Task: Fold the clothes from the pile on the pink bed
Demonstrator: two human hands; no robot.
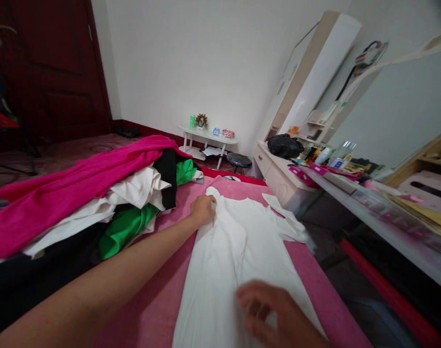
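A white short-sleeved shirt (260,241) lies spread lengthwise on a pink bed cover (162,280), wrinkled along its left side. One sleeve (293,229) sticks out at the far right. My left hand (203,210) is at the shirt's far left edge, its fingers closed on the white fabric. Nearer to me, my right hand (278,314) is over the lower part of the shirt, blurred by motion. Its fingers are loosely bent and apart, with nothing seen in them. Whether it touches the cloth I cannot tell.
On the left is a heap of clothes with a bright pink garment (79,183) on top and green cloth (128,229) below. A dressing table (282,181) crowded with bottles stands on the right. Beyond the bed are a round stool (239,160) and a small white table (209,135).
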